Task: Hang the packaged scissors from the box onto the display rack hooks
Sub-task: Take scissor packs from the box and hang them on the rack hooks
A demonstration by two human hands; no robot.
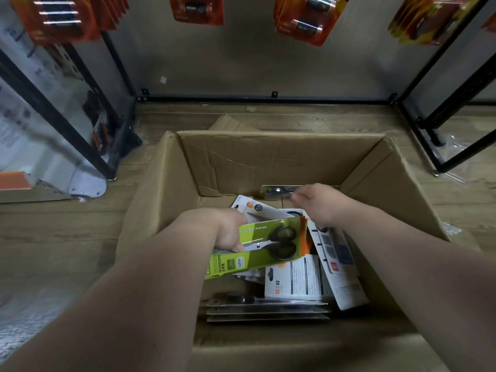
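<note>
**Pick-up stage: both hands in the box, nothing hung yet**

Step in hand: collecting stock. Your left hand [228, 232] is in the centre of the frame, its fingers wrapped round the green scissors pack [257, 251]. The pack is lifted clear of the loose pile and tilted, handle end to the right. An orange-edged card shows just behind it; whether that is a second pack in the same grip, you cannot tell.

Your right hand [319, 205] reaches to the far wall of the cardboard box [268, 146], right of centre. Its fingers are curled and appear to pinch the edge of a grey pack [276, 193] standing against that wall.

More packs remain in the box: white-backed cards [292, 280] at lower right and a flat stack [268, 310] along the near side.

The display rack [118, 68] runs across the top of the frame, with orange packs [196, 9] already hanging. Its hooks are not visible.

Next move, as a judgement: lift both hands out and look up to find a free hook. Turn the green pack so its hang hole is uppermost, then thread it on. One pack at a time should go easier.
</note>
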